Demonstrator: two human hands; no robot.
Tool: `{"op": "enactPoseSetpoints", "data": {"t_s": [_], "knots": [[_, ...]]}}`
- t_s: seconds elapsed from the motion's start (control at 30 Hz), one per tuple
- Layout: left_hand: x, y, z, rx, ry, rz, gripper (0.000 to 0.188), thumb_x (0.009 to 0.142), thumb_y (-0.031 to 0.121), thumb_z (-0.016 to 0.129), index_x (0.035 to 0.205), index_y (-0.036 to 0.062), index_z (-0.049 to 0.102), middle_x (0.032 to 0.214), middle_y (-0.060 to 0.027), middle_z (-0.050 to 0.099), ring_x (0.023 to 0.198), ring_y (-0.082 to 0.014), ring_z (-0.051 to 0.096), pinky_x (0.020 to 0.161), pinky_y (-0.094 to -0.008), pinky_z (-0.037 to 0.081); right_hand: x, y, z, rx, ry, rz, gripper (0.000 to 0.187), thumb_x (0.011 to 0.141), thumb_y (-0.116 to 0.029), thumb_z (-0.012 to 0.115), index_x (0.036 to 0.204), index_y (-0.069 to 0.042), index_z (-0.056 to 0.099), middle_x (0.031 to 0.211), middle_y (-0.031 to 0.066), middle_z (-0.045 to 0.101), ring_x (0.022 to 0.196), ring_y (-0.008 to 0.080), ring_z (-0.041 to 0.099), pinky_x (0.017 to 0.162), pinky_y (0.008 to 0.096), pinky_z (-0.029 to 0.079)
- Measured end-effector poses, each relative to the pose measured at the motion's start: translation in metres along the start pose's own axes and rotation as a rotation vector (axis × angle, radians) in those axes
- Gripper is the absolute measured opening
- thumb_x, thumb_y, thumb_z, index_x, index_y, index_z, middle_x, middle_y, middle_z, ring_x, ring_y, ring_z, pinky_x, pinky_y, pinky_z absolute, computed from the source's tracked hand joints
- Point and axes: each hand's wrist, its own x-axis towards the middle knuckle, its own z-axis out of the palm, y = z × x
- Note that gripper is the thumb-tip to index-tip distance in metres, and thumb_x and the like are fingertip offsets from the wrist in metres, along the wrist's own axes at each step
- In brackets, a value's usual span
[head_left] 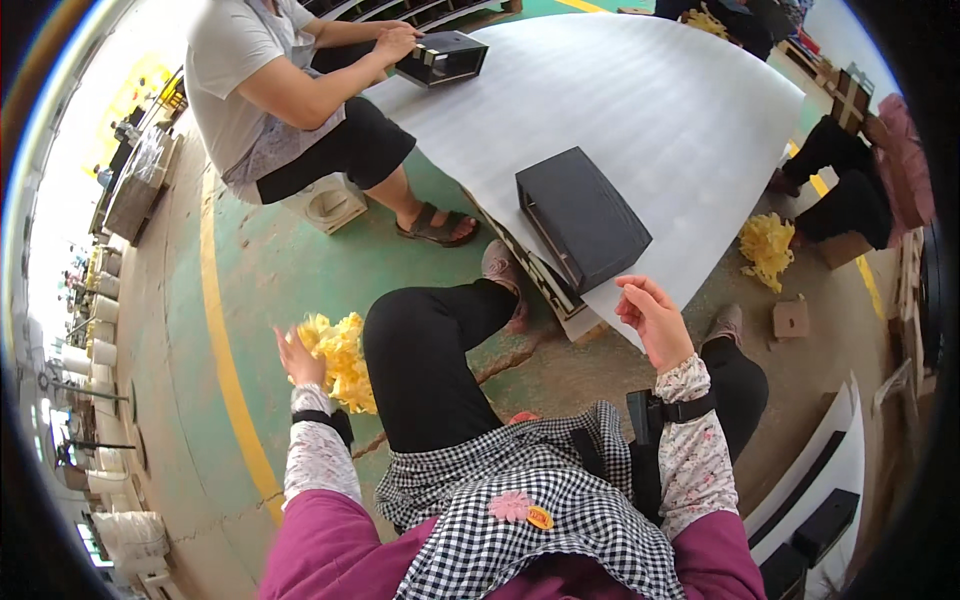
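A black, open-fronted rectangular box (pixel 590 215) lies on the near part of the white-covered table (pixel 570 90). Just off its near right corner is my right hand (pixel 655 325), raised with its fingers loosely bent and apart; nothing shows in it. Out to the left, my left hand (pixel 300 358) has its fingers stretched upward. It is beside a ruffled yellow bundle of strips (pixel 345 362), next to my left knee. Whether the hand touches the bundle I cannot tell.
Across the table's far left, a seated person (pixel 290 90) handles another black box (pixel 442 58). Another person (pixel 860 170) sits at the right near a second yellow bundle (pixel 768 250). Black pieces (pixel 825 525) lie on a white sheet at lower right. A small cardboard piece (pixel 790 319) is on the floor.
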Motion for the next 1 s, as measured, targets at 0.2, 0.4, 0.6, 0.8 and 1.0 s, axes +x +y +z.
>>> {"op": "enactPoseSetpoints", "data": {"t_s": [0.2,0.4,0.6,0.8,1.0], "knots": [[-0.057,-0.109,0.155,-0.187,-0.879,-0.01,0.09,0.07,0.058,0.065,0.137,0.0074,0.032,0.14,-0.0194,0.028,0.131,-0.0325,0.027,0.106,-0.0407,0.026,0.019,-0.007,-0.017,-0.172,0.097,-0.128,0.019,0.092,-0.018,0.051,0.104,-0.006,0.059,0.081,-0.0017,0.057,0.078,0.0078,0.054,0.073,0.0229,0.043],[0.003,-0.109,0.073,-0.182,-0.427,-0.008,0.042,0.082,0.038,0.058,0.109,0.0062,0.064,0.093,-0.0235,0.064,0.096,-0.0319,0.062,0.085,-0.0403,0.047,0.075,-0.004,-0.047,-0.648,0.326,-0.531,0.035,0.089,-0.023,0.055,0.115,0.0,0.053,0.111,0.0136,0.056,0.105,0.0222,0.053,0.093,0.0306,0.04],[0.056,0.038,-0.069,-1.267,-0.397,0.04,0.045,0.094,0.029,0.045,0.133,0.0061,0.041,0.122,-0.006,0.055,0.108,-0.0194,0.055,0.093,-0.0332,0.041,0.096,0.02,-0.056,-0.806,0.364,-0.426,0.056,0.086,-0.035,0.058,0.127,0.001,0.045,0.119,0.019,0.054,0.113,0.0271,0.051,0.095,0.0336,0.039],[-0.02,0.269,-0.21,-1.76,-0.886,0.614,0.046,0.095,0.027,0.043,0.135,0.0059,0.038,0.135,-0.0072,0.044,0.123,-0.0188,0.042,0.101,-0.0355,0.035,0.102,0.02,-0.05,-0.661,0.083,-0.023,0.063,0.083,-0.043,0.061,0.122,0.006,0.05,0.104,0.0165,0.062,0.098,0.0261,0.059,0.084,0.0332,0.044],[-0.065,0.398,-0.094,-1.378,-0.892,0.254,0.048,0.096,0.03,0.042,0.136,0.003,0.034,0.138,-0.0079,0.04,0.127,-0.0207,0.038,0.104,-0.0379,0.03,0.108,0.069,-0.035,-0.331,0.099,-0.185,0.054,0.084,-0.042,0.059,0.106,0.008,0.057,0.097,0.019,0.064,0.089,0.0302,0.06,0.079,0.0363,0.045]]}}
